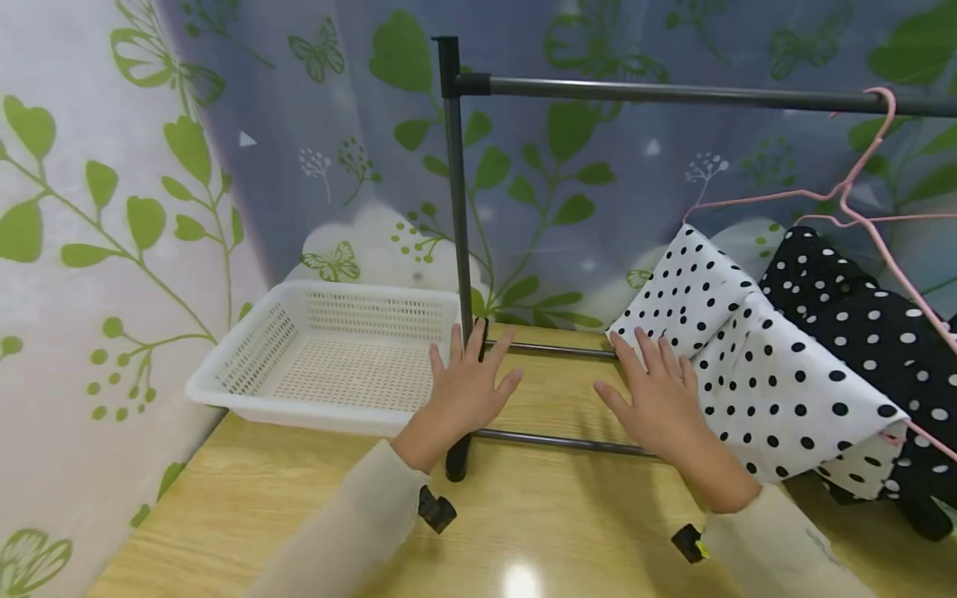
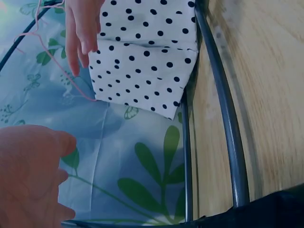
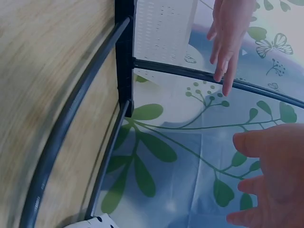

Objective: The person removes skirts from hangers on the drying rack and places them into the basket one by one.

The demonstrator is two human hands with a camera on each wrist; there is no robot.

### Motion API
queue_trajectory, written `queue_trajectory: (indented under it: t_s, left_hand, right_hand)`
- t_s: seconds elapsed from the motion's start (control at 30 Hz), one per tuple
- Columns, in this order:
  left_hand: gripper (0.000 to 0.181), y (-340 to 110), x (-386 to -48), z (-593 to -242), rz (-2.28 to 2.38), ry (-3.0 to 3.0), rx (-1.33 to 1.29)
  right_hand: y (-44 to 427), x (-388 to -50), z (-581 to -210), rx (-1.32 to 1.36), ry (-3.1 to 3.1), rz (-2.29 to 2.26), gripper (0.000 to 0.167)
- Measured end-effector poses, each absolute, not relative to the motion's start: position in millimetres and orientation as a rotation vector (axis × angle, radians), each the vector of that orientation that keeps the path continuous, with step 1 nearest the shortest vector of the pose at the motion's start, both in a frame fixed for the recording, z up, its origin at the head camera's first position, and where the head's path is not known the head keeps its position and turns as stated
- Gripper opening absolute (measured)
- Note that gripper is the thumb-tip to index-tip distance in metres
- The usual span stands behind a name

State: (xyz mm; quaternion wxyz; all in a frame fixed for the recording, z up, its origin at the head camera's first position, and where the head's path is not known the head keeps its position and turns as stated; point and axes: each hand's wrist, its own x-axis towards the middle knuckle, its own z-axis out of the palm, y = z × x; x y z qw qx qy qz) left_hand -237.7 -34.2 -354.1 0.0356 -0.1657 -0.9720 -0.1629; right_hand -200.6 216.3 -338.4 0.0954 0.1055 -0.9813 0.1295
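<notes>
Two hands: held out over the desk [image 1: 568,515], backs turned toward the head camera; nothing is gripped by either.
Left hand [image 1: 465,390]: fingers are straightened, fanned and pointed forward, thumb spread rightward; it is seen in front of the rack's upright post [image 1: 458,208].
Right hand [image 1: 661,405]: fingers are extended forward and slightly left, thumb held apart; whether the cloth beside it is touched cannot be told.
White dotted cloth [image 1: 773,374]: draped on a pink hanger [image 1: 844,199] at the right; its long folded edge is slanted from far upper left to near lower right.
Hanger hook: looped over the top rail [image 1: 635,90], which is run left to right.
Black dotted cloth [image 1: 871,320]: hung just behind the white one.
White basket [image 1: 321,417]: set at the left, long side laid crosswise.
</notes>
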Motion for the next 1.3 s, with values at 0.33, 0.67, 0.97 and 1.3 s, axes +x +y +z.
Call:
queue_trajectory:
  t_s: [0.33, 0.67, 0.97, 1.3]
  left_hand:
    - [0.065, -47.3, -242.8, -344.6, -0.568, -2.948, -0.479]
    - [0.067, -57.7, -245.7, -333.6, -0.707, -2.820, -0.534]
    - [0.073, -66.1, -251.5, -329.7, -0.767, -2.719, -0.565]
    - [0.076, -73.7, -265.0, -312.6, -1.236, -2.627, -0.541]
  right_hand:
    - [224.1, -190.6, -320.5, 0.361, -2.814, 0.354, 0.068]
    - [229.4, -184.3, -303.1, 0.374, -2.746, 0.335, 0.067]
    - [231.7, -181.9, -294.4, 0.369, -2.736, 0.301, 0.070]
    - [237.7, -176.4, -275.1, 0.363, -2.726, 0.284, 0.071]
